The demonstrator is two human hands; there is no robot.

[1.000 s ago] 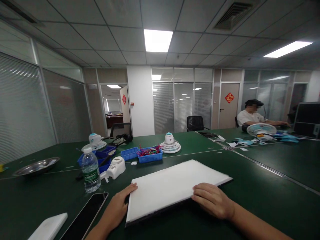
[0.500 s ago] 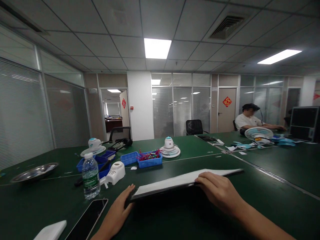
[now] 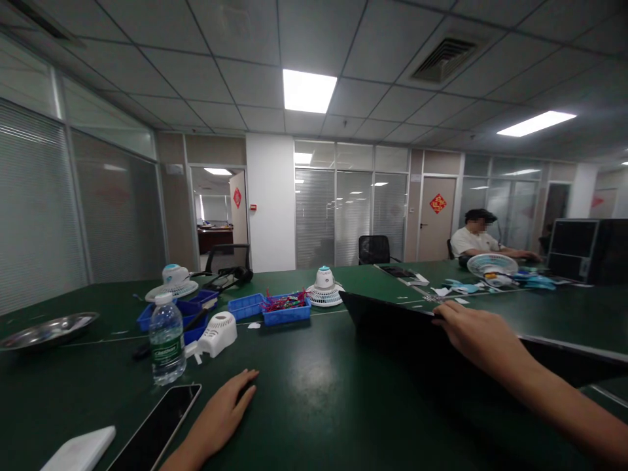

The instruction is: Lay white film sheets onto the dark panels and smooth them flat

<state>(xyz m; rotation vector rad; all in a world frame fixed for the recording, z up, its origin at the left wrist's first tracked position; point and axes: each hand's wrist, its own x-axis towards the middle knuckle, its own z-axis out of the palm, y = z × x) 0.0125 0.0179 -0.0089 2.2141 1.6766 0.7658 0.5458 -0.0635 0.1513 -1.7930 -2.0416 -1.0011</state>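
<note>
My right hand (image 3: 481, 340) grips the upper edge of a black folder (image 3: 392, 340), a thin, wide sheet-like thing tilted up over the right part of the green table (image 3: 304, 399). Its dark side faces me, and another dark part of it extends to the right beyond my wrist. My left hand (image 3: 220, 412) is empty, low over the table, with fingers stretched and thumb apart. Beside that hand lies a phone (image 3: 157, 428) with a dark screen. Just beyond stands a water bottle (image 3: 167, 343) with a green label.
A white slab-like object (image 3: 81, 450) lies at lower left, below a metal tray (image 3: 49, 330). A white plastic housing (image 3: 218, 333), a blue bin (image 3: 287, 315) of wires and fan parts (image 3: 324, 288) stand farther back. A person (image 3: 473, 235) sits at far right near a computer case (image 3: 572, 252).
The folder has swung to the right with my right hand, its white face turning out of sight and its dark side showing. My left hand has let go of its left edge.
</note>
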